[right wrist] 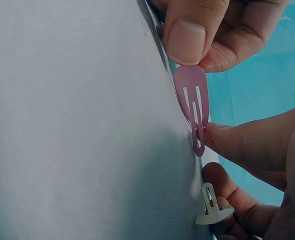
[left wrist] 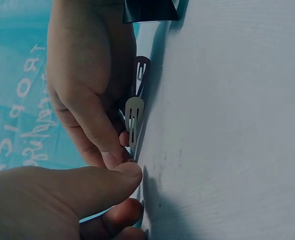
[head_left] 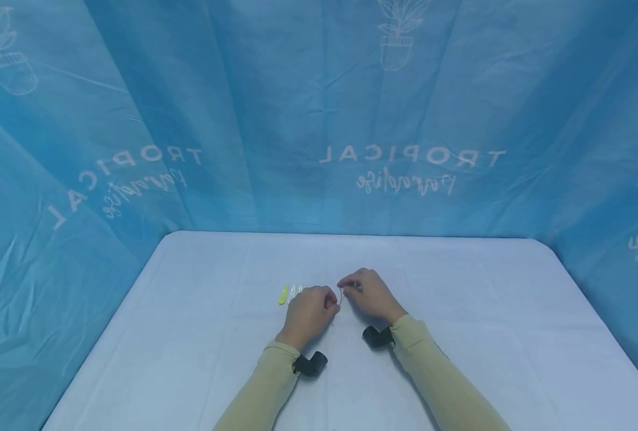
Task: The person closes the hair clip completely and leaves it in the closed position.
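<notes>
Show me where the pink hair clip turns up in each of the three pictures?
Head: hidden between the two hands at table centre; not discernible.
Left wrist: pink hair clip, upper middle, dim behind the fingers.
Right wrist: pink hair clip, right of centre, touched by fingertips.
Shared landmark: the cream hair clip, lying close by the pink one.

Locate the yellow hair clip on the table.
The yellow hair clip lies on the white table, head view, just beyond and left of the left hand.

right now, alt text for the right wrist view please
A pink metal snap hair clip stands on edge against the white tablecloth, pinched between a thumb and a fingertip. A small white snap clip rests on other fingers below.
</notes>
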### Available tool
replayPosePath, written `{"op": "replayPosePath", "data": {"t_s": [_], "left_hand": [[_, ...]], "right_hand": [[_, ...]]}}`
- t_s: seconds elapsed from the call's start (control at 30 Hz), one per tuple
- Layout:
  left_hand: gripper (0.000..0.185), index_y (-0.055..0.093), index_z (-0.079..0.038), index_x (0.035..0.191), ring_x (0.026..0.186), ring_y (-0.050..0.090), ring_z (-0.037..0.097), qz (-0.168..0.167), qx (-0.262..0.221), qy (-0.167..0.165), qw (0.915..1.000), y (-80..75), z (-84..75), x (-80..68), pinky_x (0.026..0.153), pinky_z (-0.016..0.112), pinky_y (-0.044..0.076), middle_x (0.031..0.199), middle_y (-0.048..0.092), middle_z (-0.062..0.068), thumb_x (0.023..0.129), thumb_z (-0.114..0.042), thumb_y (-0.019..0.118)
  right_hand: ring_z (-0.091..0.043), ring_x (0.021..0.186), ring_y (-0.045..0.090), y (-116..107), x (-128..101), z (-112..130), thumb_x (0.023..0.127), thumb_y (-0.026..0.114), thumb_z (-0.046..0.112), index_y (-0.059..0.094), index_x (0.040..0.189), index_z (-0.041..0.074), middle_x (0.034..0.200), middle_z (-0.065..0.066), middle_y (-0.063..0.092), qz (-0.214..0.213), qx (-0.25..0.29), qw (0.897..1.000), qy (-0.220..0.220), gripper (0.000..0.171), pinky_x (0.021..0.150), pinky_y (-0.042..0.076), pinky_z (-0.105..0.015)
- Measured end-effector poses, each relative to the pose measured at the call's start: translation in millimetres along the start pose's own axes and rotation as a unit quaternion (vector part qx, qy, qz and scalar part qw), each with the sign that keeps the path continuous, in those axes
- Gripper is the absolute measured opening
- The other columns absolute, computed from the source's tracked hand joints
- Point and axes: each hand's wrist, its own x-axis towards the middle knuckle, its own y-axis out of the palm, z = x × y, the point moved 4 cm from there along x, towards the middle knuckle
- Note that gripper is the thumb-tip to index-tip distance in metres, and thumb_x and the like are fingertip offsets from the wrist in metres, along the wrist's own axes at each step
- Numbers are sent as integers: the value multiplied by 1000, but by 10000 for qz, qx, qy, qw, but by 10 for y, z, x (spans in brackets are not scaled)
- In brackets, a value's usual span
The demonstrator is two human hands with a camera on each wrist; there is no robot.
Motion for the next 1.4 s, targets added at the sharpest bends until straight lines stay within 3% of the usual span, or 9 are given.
{"op": "replayPosePath", "data": {"t_s": [0.37, 0.63, 1.03, 1.4], "left_hand": [[9, 72, -13, 87, 61, 50, 6, -91, -16, 9, 10000, -10, 10, 21, 57, 24, 42, 67, 55, -11, 88, -20, 78], [8, 72, -13, 86, 60, 50, 6, -148, -57, 68, 9999, -28, 16, 21, 56, 24, 42, 68, 55, -10, 88, -19, 77], [8, 71, -13, 85, 62, 56, 7, -497, 37, 287, 9983, -101, 11, 15, 57, 25, 46, 75, 67, -4, 90, -17, 75], [6, 73, -12, 89, 57, 51, 5, -517, -6, 222, 9984, -160, 18, 14, 54, 22, 43, 71, 63, -6, 92, -17, 73]], "right_hand": [[-32, 103, 62, -28, 1, 43, 94, 63, 6, 76, 107, 6, 104, -11, 72, -46, 9, 9998, -209, 19, 92, 47, -49], [-33, 108, 62, -36, 2, 48, 96, 62, 9, 76, 110, 7, 109, -11, 72, 8, 132, 9999, 45, 20, 96, 47, -50], [-32, 109, 62, -53, -9, 73, 96, 66, 14, 75, 112, 7, 112, -11, 71, -265, 311, 9987, 292, 20, 97, 46, -49], [-29, 103, 62, -55, -34, 100, 95, 69, 17, 73, 115, 6, 110, -10, 71, -420, 378, 9982, 222, 23, 93, 47, -49]]}}
